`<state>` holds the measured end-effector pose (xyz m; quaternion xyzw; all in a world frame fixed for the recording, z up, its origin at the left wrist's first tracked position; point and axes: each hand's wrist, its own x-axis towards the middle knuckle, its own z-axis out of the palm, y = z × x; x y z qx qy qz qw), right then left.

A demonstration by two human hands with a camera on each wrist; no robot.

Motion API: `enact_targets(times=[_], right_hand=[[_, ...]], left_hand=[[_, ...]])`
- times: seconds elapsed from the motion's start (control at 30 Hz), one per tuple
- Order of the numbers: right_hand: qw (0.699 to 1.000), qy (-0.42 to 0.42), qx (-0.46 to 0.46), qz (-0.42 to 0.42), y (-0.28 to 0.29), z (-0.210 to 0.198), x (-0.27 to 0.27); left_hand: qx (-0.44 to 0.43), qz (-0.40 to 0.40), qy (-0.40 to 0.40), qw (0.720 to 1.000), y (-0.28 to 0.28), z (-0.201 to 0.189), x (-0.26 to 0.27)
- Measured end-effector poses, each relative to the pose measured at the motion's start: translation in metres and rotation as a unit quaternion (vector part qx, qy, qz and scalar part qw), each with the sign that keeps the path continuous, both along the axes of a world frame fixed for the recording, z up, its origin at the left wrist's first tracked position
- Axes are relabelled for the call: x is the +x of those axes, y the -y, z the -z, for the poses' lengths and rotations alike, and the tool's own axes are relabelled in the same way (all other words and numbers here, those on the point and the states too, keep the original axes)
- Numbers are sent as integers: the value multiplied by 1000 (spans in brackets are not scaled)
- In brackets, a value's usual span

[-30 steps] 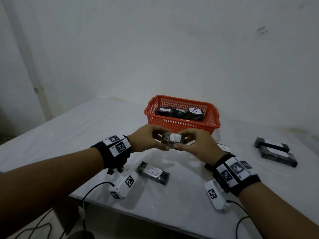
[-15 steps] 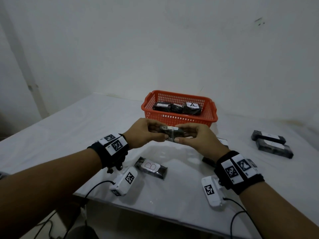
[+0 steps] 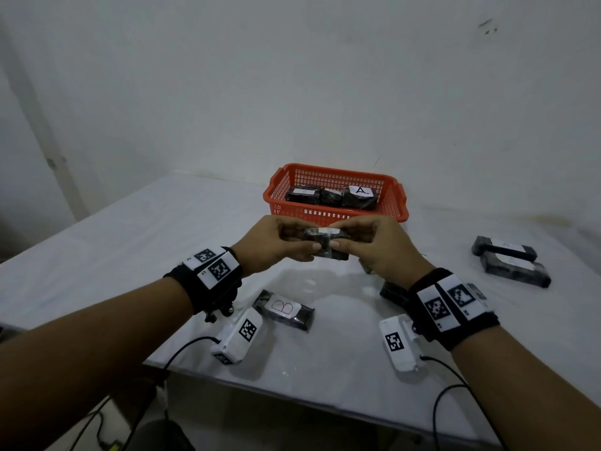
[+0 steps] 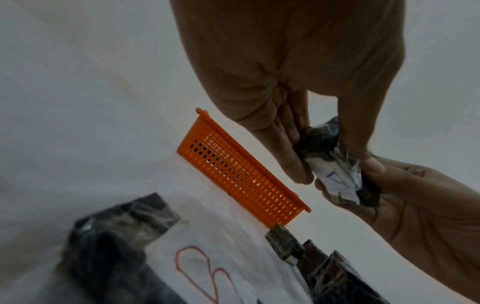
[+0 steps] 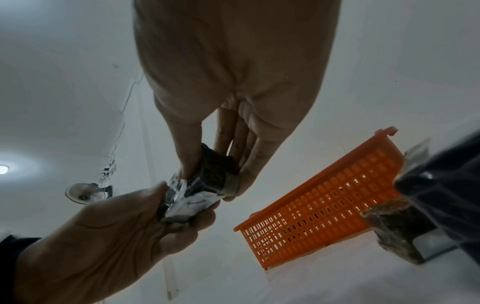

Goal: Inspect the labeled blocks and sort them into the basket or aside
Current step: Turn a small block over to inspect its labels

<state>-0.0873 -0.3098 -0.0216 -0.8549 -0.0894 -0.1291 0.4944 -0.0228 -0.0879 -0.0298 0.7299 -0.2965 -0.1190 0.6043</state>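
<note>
Both hands hold one dark, plastic-wrapped block [image 3: 325, 240] [image 4: 335, 164] [image 5: 205, 185] in the air, just in front of the orange basket [image 3: 335, 213]. My left hand [image 3: 286, 245] pinches its left end and my right hand [image 3: 367, 245] pinches its right end. Its white label points away from me and downward, showing a blue mark in the wrist views. The basket holds three dark blocks, one labelled A [image 3: 361, 195]. On the table under my left wrist lies a block labelled B [image 3: 284, 309] [image 4: 161, 257].
Two dark blocks [image 3: 510, 260] lie side by side at the far right of the white table [image 3: 130, 242]. More blocks [image 3: 392, 289] sit partly hidden under my right hand. The table's front edge runs close to my forearms. A wall stands behind the basket.
The held block has been turned in both hands, so its white label now faces away instead of toward me. The hands stay in front of the basket.
</note>
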Motion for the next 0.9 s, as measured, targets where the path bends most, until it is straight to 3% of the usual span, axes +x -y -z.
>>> enact_targets(times=[0.1,0.3,0.5,0.7,0.9], right_hand=[[1000,-15,7,-11,-1,-1,-3],[974,-151,162,-36,0,0,-7],[978,-105,181,-17,6,7,-12],[975,-107,196,-16,-1,5,-12],[981,-83,174,-9,0,3,-14]], left_hand=[[13,-22,47,999,-2,1,2],[-3,-20,77,997,-3,5,0],[-37,-3,-35,999,2,11,-4],[-25,-14,2,1000,3,10,-6],[-40,-5,-29,999,2,9,-9]])
